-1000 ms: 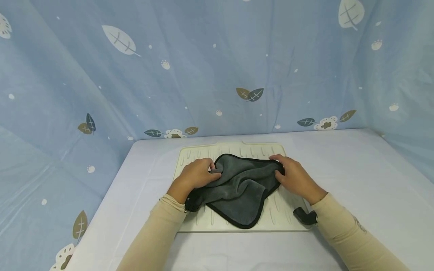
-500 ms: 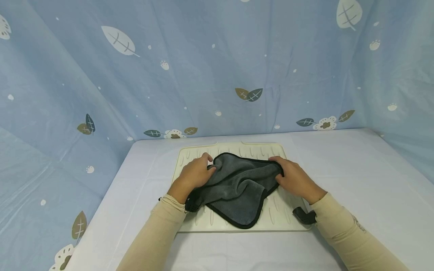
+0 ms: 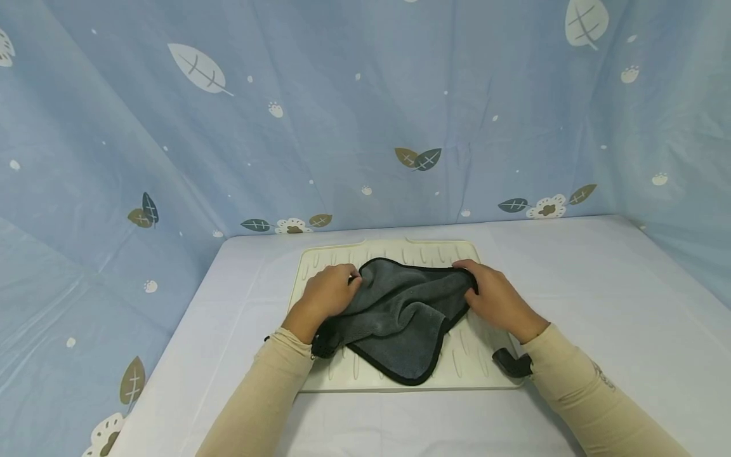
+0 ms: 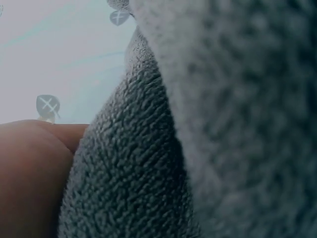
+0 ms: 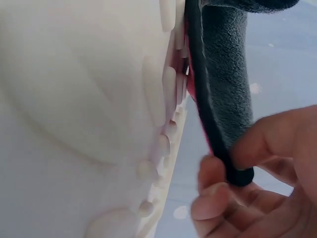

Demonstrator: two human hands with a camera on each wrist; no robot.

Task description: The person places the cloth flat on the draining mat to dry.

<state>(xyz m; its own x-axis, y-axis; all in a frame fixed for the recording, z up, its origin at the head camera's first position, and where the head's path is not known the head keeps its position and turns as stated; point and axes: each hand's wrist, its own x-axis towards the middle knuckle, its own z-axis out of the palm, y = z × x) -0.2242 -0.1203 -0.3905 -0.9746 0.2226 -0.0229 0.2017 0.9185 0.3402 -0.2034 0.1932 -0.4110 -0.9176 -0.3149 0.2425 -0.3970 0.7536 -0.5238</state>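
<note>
A dark grey, fluffy cloth (image 3: 400,324) with a black edge lies rumpled over the cream ribbed mat (image 3: 462,374). My left hand (image 3: 327,295) grips its left side, thumb and fingers curled at the edge; the fingertips are partly hidden. In the left wrist view the cloth (image 4: 124,163) fills most of the picture close up, beside part of the hand (image 4: 34,178). At the cloth's right corner, my right hand (image 3: 499,298) pinches the black edge. The right wrist view shows thumb and fingers (image 5: 213,201) on that corner, held apart from the mat, with a pinkish-red strip along the edge.
The mat lies on a table with a white cover (image 3: 588,285). A blue curtain (image 3: 320,114) with leaf prints hangs behind and on both sides. Black wrist devices (image 3: 513,364) sit by both sleeves, low over the mat.
My left thumb has slid slightly left and up along the cloth, and the fingers have re-gripped its edge after lifting briefly. The right hand and the cloth have hardly moved.
</note>
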